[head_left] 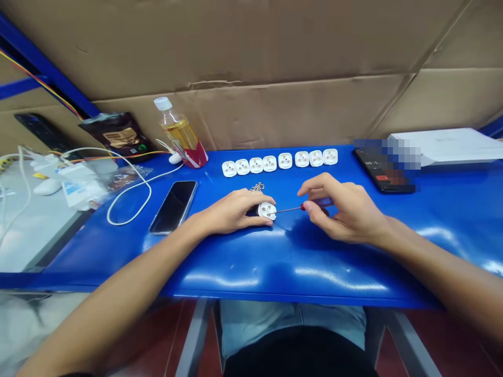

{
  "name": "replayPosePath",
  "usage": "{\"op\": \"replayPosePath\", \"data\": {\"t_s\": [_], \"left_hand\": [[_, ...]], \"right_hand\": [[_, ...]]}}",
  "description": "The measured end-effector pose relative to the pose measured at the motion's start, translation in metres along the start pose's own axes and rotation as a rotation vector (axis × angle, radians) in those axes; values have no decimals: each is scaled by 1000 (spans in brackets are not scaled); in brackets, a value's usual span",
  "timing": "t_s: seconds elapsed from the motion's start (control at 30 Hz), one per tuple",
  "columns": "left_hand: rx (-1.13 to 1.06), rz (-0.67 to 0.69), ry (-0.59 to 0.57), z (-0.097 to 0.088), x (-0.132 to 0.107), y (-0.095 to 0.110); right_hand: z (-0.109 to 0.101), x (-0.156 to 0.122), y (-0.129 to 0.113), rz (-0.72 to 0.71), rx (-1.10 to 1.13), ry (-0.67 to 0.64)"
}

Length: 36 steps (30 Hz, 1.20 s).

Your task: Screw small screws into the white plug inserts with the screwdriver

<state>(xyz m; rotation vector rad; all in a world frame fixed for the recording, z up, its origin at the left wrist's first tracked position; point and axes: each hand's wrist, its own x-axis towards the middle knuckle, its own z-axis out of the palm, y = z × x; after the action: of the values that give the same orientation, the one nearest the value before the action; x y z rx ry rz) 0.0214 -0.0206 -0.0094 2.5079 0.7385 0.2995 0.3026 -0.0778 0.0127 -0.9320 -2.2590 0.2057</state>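
The left hand [234,211] is gripping a rounded-corner white piece [268,208], brass-coloured fittings dotting its face, at the blue table [251,262], while the right hand [346,209] is holding a slim, red-collared screwdriver [288,210], its tip meeting that face. Eight similar pieces [256,165] are lining up behind, beyond a pile of tiny metal parts [258,187].

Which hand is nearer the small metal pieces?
Left: the left hand is close beside the small metal pieces; the right hand is farther off, to their right.
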Motion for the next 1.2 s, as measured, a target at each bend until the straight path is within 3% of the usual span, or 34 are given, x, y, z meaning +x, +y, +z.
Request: {"op": "replayPosePath", "data": {"t_s": [0.1,0.23,0.37,0.57,1.2], "left_hand": [[4,3,0,0,0,0],[15,4,6,0,0,1],[29,4,-8,0,0,4],[55,-10,-3,1,0,6],[18,24,10,2,0,6]], "right_hand": [[1,-1,2,58,-12,5],[2,-1,3,6,83,14],[2,0,2,45,9,50],[0,0,1,-37,-24,32],[0,2,0,71,-28,20]]}}
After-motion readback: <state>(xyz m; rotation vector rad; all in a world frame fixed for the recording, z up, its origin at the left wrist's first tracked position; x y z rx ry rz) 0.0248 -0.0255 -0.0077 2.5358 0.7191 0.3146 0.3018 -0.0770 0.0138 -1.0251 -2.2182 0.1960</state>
